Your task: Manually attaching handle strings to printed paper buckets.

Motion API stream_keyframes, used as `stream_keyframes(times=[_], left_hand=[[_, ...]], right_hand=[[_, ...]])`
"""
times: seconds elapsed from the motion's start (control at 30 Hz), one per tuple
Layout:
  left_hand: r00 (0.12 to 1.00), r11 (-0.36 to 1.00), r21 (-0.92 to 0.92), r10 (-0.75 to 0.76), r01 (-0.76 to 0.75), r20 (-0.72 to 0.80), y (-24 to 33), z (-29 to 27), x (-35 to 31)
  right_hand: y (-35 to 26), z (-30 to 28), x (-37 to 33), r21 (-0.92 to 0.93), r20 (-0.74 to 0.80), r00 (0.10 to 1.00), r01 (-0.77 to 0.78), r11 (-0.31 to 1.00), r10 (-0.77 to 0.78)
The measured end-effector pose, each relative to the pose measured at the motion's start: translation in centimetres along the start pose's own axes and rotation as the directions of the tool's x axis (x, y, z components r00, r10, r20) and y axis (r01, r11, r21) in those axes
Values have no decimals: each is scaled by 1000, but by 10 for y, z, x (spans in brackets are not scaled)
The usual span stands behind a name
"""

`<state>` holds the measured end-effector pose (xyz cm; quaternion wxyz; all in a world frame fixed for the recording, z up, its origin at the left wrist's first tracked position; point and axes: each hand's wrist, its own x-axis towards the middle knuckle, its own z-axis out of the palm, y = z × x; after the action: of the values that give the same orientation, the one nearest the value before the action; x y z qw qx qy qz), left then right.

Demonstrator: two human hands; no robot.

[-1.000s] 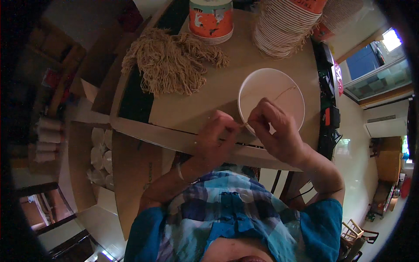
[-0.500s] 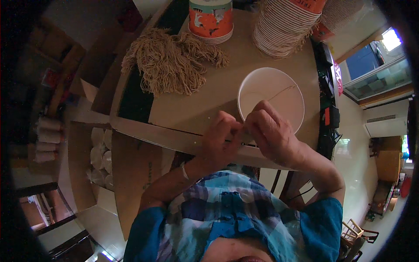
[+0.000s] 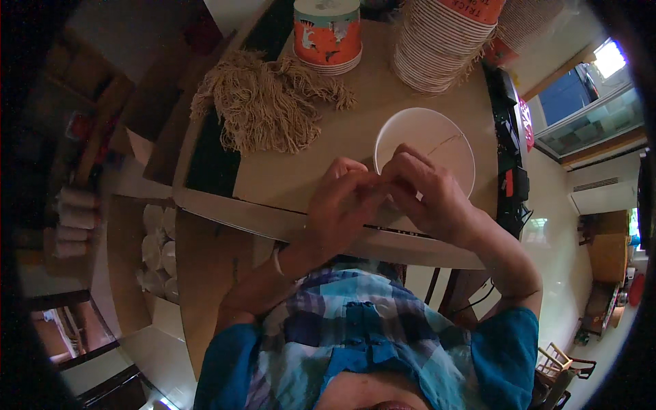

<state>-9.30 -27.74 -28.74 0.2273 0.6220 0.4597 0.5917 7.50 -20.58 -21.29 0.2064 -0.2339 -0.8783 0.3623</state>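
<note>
Brown cardboard (image 3: 287,174) covers the table before you, with a tan bundle of twine (image 3: 263,106) lying near an orange printed tub (image 3: 328,42) and a tall stack of tubs (image 3: 444,51) at the far side. Your left hand (image 3: 342,208) and right hand (image 3: 432,191) meet at curled fingers by the near rim of an open white tub (image 3: 412,126), though whether they pinch anything you cannot tell. Inside that tub, a thin cord (image 3: 444,145) slants from beside your right hand toward the far right rim.
</note>
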Motion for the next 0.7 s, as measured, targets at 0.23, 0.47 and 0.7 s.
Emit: stream_keyframes(times=[0.23, 0.47, 0.7], left_hand=[[997, 998, -61, 5, 0, 80, -13, -2, 6], [984, 999, 49, -12, 3, 177, -12, -7, 18], [953, 998, -68, 4, 18, 303, -10, -12, 27]], right_hand=[[1, -5, 2, 91, -14, 994, -107, 990, 109], [0, -34, 6, 84, 3, 997, -80, 993, 80], [-8, -34, -2, 189, -85, 994, -46, 981, 62]])
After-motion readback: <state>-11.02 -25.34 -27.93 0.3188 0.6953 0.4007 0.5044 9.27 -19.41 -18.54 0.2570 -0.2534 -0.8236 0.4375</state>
